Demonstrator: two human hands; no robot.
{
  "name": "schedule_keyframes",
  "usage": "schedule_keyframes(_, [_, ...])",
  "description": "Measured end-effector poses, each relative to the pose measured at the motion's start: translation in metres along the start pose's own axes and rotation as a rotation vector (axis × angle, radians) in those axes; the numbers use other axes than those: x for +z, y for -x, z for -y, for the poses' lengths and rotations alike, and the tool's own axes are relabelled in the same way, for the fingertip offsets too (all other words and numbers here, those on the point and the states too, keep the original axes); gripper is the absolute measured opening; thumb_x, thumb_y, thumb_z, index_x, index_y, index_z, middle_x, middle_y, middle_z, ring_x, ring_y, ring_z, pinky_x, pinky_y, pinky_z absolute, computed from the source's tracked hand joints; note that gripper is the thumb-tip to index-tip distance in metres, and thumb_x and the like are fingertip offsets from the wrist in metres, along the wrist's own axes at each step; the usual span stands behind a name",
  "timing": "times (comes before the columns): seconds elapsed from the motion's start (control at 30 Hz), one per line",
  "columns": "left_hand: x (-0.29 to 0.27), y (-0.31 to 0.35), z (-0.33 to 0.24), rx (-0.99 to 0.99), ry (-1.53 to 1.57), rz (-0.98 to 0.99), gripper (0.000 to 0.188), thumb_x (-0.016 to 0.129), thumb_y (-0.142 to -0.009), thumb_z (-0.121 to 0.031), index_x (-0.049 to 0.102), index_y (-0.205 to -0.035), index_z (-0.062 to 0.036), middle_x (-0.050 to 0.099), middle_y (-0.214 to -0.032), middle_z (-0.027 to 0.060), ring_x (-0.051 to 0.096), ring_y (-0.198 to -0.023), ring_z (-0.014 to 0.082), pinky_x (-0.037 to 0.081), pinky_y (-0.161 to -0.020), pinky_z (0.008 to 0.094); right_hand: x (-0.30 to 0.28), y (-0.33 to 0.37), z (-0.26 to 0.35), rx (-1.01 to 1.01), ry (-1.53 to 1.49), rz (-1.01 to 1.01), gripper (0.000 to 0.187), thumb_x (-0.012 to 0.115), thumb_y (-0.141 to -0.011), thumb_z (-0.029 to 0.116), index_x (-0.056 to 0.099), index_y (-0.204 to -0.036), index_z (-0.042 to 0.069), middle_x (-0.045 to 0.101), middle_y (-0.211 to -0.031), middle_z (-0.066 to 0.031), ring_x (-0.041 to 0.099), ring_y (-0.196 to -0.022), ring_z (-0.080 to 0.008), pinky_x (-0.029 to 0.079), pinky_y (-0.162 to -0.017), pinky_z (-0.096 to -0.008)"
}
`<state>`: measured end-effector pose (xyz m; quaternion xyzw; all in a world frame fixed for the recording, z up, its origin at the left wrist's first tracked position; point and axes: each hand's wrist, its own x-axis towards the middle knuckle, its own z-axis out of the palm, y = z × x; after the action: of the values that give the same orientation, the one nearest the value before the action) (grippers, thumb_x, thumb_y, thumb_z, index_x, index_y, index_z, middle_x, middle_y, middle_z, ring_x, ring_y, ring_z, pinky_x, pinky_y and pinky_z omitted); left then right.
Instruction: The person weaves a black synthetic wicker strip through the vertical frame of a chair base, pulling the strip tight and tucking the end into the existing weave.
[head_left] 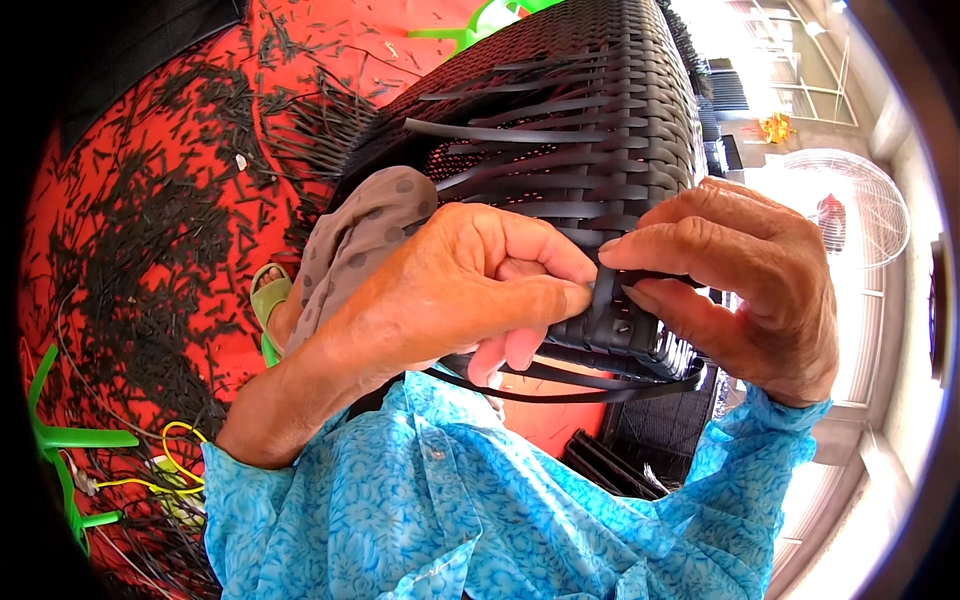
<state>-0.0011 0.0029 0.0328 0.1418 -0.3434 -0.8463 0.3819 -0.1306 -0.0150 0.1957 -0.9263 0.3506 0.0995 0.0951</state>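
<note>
A black woven wicker piece with rows of flat plastic strips lies in front of me, its near corner under my hands. My left hand is closed, with thumb and forefinger pinching a black strip at that corner. From the other side my right hand curls in, thumb and forefinger bent close round the same spot. A dark strip shows between its fingers. Several loose strip ends stick out leftward from the weave. A long black strip loops below the corner.
Black strip scraps litter the red floor covering. Green plastic legs and a yellow cord are at lower left. My sandalled foot rests left of the wicker. A white caged fan stands at right.
</note>
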Motion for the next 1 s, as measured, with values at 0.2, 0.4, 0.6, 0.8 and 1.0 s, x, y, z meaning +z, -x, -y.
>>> schedule_keyframes(0.2, [-0.003,-0.002,0.007,0.011,0.015,0.005,0.013,0.063,-0.085,-0.014,0.063,-0.089,-0.0023,0.050,-0.048,-0.0013,0.040,-0.034,0.0026,0.028,-0.032,0.0164,0.007,0.003,-0.011,-0.120,0.063,-0.036,0.047,0.074,-0.067,0.028,0.062,-0.103,0.001,0.065,-0.089,-0.0107,0.062,-0.076,-0.0209,0.046,-0.060,-0.0304])
schedule_keyframes(0.4, [-0.016,-0.002,0.027,0.075,0.276,-0.016,0.013,0.064,-0.084,-0.017,0.060,-0.081,-0.0050,0.048,-0.050,-0.0027,0.038,-0.037,0.0021,0.026,-0.034,0.0179,0.012,0.018,-0.010,0.084,-0.136,-0.112,0.071,0.072,-0.063,0.053,0.057,-0.109,0.002,0.063,-0.101,-0.0120,0.059,-0.082,-0.0143,0.040,-0.059,-0.0228])
schedule_keyframes(0.6, [-0.043,0.003,0.047,0.098,0.332,-0.107,0.012,0.058,-0.086,-0.011,0.055,-0.078,-0.0020,0.045,-0.052,-0.0031,0.037,-0.038,0.0025,0.027,-0.037,0.0179,0.034,0.030,-0.027,-0.096,-0.053,-0.323,0.048,0.062,-0.077,0.049,0.067,-0.093,0.004,0.060,-0.100,-0.0158,0.060,-0.080,-0.0246,0.049,-0.066,-0.0317])
schedule_keyframes(0.8, [-0.049,0.001,0.047,0.057,0.225,-0.024,0.019,0.054,-0.090,-0.019,0.056,-0.087,0.0001,0.051,-0.055,0.0023,0.043,-0.038,0.0063,0.033,-0.035,0.0195,0.048,0.042,-0.036,-0.179,0.064,-0.411,0.049,0.053,-0.083,0.052,0.069,-0.092,0.006,0.060,-0.097,-0.0161,0.056,-0.067,-0.0206,0.042,-0.056,-0.0286])
schedule_keyframes(1.0, [-0.043,0.002,0.045,0.000,0.417,0.162,0.038,0.048,-0.094,-0.034,0.058,-0.087,0.0024,0.056,-0.054,0.0087,0.048,-0.037,0.0101,0.038,-0.036,0.0195,0.056,0.043,-0.040,-0.182,-0.002,-0.453,0.049,0.051,-0.085,0.052,0.069,-0.091,0.007,0.060,-0.096,-0.0161,0.056,-0.068,-0.0208,0.041,-0.056,-0.0291])
